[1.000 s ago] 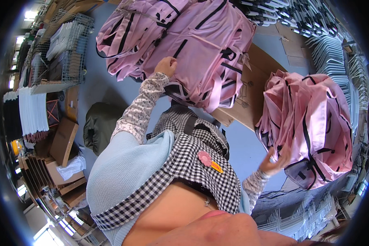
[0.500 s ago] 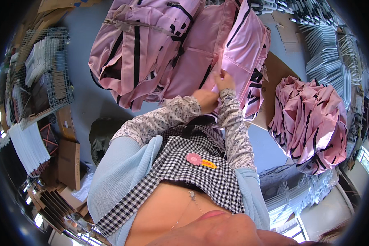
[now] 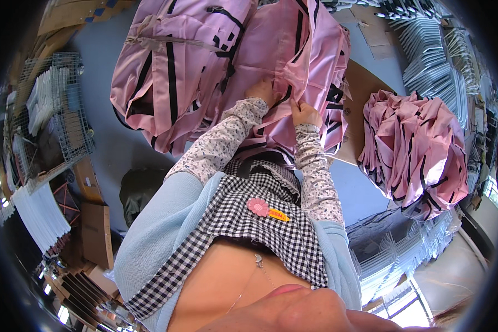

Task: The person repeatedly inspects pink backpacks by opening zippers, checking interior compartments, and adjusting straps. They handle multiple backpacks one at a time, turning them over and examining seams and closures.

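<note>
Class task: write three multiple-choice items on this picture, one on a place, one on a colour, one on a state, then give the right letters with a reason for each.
1. Where does the second pile of pink garments lie?
A. to the person's right
B. on the wire rack
C. in the person's lap

2. What colour are the stripes on the pink garment?
A. white
B. black
C. green

3. What are the left hand and right hand doing?
A. hanging free
B. pinching the garment's cloth
C. holding a hanger

Answers: 1 A, it sits right of both arms; 2 B, dark bands cross the pink; 3 B, fingers grip a fold.

White hangers (image 3: 442,50), wire basket (image 3: 66,116), and cardboard boxes (image 3: 97,232) lie around.
</note>
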Demonstrator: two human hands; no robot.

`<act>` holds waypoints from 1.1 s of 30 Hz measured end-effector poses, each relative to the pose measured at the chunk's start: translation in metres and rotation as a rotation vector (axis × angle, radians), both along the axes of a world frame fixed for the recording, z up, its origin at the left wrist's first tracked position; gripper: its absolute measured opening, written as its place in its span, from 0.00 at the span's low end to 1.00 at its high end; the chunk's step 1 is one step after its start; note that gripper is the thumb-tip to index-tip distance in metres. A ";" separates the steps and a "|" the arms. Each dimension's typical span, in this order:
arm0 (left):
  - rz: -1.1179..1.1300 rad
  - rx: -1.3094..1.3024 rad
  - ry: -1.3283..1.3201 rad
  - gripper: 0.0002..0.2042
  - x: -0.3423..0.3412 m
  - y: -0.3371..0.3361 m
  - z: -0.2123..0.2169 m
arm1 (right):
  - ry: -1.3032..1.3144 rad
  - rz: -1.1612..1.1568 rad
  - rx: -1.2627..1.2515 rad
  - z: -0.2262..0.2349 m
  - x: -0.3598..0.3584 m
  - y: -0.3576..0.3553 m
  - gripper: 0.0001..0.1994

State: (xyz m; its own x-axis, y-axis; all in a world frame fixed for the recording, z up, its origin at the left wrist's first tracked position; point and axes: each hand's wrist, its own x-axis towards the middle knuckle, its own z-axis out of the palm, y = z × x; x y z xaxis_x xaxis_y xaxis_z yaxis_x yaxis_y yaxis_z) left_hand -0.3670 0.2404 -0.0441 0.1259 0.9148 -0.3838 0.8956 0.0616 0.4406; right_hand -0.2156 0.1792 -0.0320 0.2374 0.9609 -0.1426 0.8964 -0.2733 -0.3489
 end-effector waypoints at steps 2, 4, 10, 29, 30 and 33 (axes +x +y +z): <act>-0.028 -0.015 0.008 0.13 -0.006 0.011 -0.027 | 0.019 0.001 -0.019 0.007 0.020 -0.004 0.21; -0.054 0.205 0.148 0.10 -0.035 0.021 -0.056 | 0.100 0.011 0.069 0.014 0.054 -0.010 0.18; 0.108 0.357 -0.012 0.11 -0.039 0.023 0.034 | 0.140 -0.008 0.211 0.043 0.183 -0.032 0.17; -0.556 0.062 0.465 0.13 -0.068 0.003 0.100 | -0.399 0.099 0.564 0.061 0.230 0.003 0.27; -0.567 0.182 0.267 0.12 -0.049 0.007 0.089 | -0.180 0.266 0.600 0.080 0.198 0.025 0.24; -0.602 0.265 -0.071 0.11 0.006 0.013 0.056 | 0.106 0.521 0.309 0.090 0.107 0.061 0.17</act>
